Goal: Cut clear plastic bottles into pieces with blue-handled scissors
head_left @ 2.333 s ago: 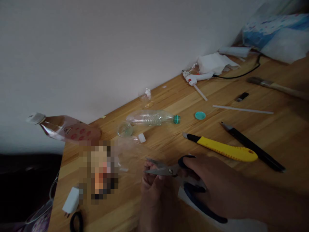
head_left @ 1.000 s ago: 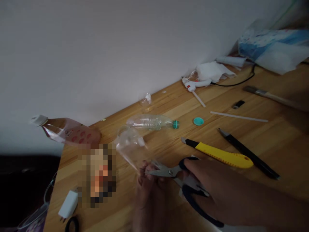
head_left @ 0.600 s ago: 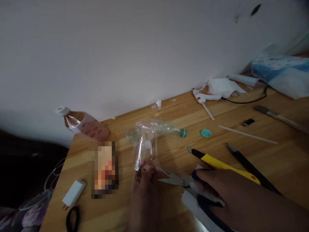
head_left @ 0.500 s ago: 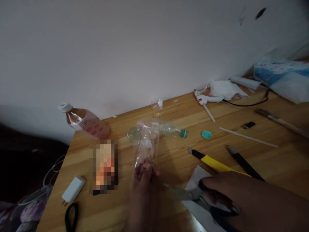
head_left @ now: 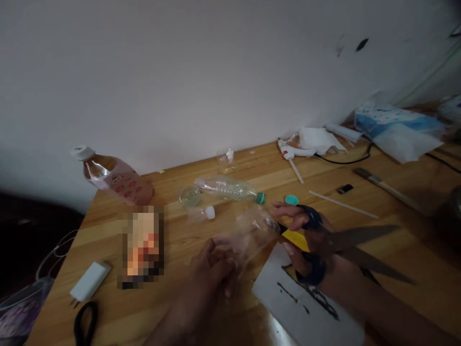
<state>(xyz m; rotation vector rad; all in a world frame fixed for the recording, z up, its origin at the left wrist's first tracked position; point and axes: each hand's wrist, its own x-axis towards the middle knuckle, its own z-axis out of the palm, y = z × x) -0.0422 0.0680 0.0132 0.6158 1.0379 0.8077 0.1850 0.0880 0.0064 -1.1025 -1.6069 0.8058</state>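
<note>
My left hand (head_left: 214,264) is closed round one end of a clear plastic bottle piece (head_left: 248,233), blurred by motion. My right hand (head_left: 309,245) carries scissors (head_left: 356,245) by their dark handle loops on thumb and fingers. The scissor blades stand apart and point right, away from the plastic. The right fingertips reach the far end of the clear piece; whether they touch it I cannot tell. Beneath the right hand lie a yellow cutter knife (head_left: 296,239), partly hidden, and a white sheet with dark marks (head_left: 284,293).
Behind the hands lie a clear bottle with a green cap (head_left: 230,188), a cut bottle top with a white cap (head_left: 209,212) and a teal cap (head_left: 291,199). A pink drink bottle (head_left: 126,185), a pixelated item (head_left: 142,247) and a charger (head_left: 90,281) are left; a glue gun (head_left: 293,151) is at the back.
The scissors have swung round in my right hand, so their blades now point right. That hand has moved up toward the plastic piece, which now tilts rightward in my left hand. The view has shifted right.
</note>
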